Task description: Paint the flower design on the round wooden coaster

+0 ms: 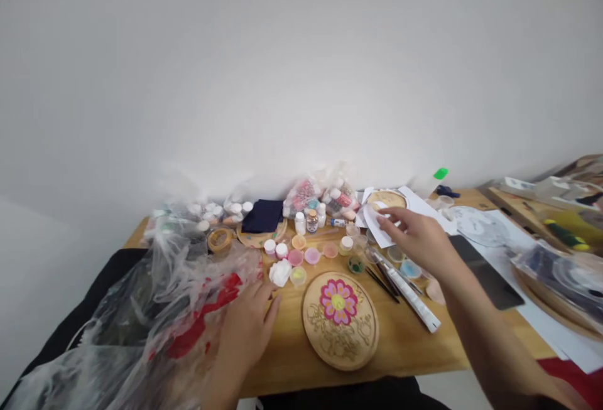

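My right hand (414,237) reaches over the back right of the table, its thumb and fingers closed at the edge of a curled sheet of white paper (372,225). My left hand (252,312) lies on the table with its fingers stretched out, close to a crumpled white tissue (280,272). Between my hands is a round wooden board (340,341) with a carved flower design. Its big flower (338,302) is painted pink, magenta and yellow; the leaves and smaller shapes below are bare wood.
Small paint cups (311,255) stand behind the board. Brushes (381,282) and a long white tube (412,300) lie right of it. A clear plastic bag (155,309) covers the left side. A black phone or tablet (485,272) rests on papers at right.
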`<action>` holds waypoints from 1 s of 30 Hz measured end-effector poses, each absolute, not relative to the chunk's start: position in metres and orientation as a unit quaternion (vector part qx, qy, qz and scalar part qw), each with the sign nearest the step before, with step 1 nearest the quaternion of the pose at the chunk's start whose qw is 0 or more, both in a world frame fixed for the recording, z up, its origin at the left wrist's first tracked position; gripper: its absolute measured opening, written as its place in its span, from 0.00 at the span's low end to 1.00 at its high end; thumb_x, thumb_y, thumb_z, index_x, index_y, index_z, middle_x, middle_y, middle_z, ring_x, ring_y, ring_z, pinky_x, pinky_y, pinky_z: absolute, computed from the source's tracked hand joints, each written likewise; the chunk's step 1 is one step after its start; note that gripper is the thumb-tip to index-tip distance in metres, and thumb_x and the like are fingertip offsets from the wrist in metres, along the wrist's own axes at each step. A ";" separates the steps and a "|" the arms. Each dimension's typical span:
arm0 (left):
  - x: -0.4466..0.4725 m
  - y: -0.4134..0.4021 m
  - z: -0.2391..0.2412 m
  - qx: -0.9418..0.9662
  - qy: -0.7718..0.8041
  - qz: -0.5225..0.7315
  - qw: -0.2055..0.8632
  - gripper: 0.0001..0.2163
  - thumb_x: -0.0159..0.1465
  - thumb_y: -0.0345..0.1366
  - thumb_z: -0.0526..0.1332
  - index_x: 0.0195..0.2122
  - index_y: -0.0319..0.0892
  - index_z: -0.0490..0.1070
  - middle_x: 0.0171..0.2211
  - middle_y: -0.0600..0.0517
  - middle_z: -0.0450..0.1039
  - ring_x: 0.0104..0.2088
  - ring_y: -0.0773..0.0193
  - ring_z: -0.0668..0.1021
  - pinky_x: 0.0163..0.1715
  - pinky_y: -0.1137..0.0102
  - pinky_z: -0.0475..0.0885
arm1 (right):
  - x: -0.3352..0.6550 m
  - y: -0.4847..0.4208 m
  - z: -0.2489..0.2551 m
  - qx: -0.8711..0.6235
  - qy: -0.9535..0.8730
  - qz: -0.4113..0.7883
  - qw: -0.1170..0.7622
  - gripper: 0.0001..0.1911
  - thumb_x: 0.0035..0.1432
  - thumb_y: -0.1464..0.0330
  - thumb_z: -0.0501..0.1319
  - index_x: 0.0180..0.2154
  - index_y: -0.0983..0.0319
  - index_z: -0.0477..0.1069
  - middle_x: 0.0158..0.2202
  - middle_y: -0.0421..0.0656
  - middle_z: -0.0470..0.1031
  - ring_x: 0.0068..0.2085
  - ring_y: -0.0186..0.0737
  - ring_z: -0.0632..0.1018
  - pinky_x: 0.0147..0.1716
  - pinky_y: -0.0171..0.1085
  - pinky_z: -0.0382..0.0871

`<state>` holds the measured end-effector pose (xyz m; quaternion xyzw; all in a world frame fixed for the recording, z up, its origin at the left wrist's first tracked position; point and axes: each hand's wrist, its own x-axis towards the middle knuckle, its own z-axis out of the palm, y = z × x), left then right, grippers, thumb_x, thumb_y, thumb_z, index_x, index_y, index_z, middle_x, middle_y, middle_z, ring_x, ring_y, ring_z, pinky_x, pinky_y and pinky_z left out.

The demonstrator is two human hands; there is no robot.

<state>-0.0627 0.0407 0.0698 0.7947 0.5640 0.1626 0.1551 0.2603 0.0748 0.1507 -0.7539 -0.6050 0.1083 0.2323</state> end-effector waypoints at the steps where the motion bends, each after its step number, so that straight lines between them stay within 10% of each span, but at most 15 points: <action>1: -0.060 0.043 0.072 0.802 0.551 0.172 0.153 0.12 0.67 0.36 0.50 0.37 0.42 0.74 0.37 0.46 0.77 0.39 0.54 0.79 0.39 0.62 0.73 | 0.253 0.089 0.165 -0.733 -0.636 0.084 0.226 0.19 0.58 0.57 0.55 0.44 0.58 0.77 0.35 0.44 0.82 0.33 0.43 0.80 0.32 0.38 0.68; 6: -0.048 0.044 0.081 0.820 0.510 0.208 0.155 0.11 0.68 0.34 0.51 0.36 0.42 0.73 0.35 0.47 0.75 0.37 0.56 0.78 0.37 0.63 0.72 | 0.199 0.176 0.203 -0.639 -0.766 0.018 0.068 0.24 0.61 0.55 0.55 0.50 0.64 0.74 0.50 0.51 0.78 0.50 0.49 0.77 0.45 0.40 0.68; 11: -0.053 0.035 0.078 0.797 0.533 0.217 0.185 0.09 0.67 0.32 0.52 0.37 0.42 0.73 0.36 0.48 0.76 0.39 0.56 0.78 0.39 0.63 0.72 | 0.164 0.239 0.197 -0.606 -0.793 0.062 -0.009 0.17 0.60 0.61 0.58 0.33 0.66 0.81 0.32 0.48 0.81 0.35 0.40 0.79 0.32 0.34 0.64; 30: -0.038 0.040 0.086 0.772 0.513 0.309 0.214 0.08 0.65 0.35 0.54 0.35 0.42 0.73 0.35 0.47 0.75 0.39 0.57 0.77 0.40 0.62 0.71 | 0.177 0.259 0.246 -0.569 -0.795 0.042 0.205 0.16 0.61 0.67 0.55 0.36 0.66 0.82 0.35 0.45 0.82 0.34 0.35 0.77 0.40 0.34 0.67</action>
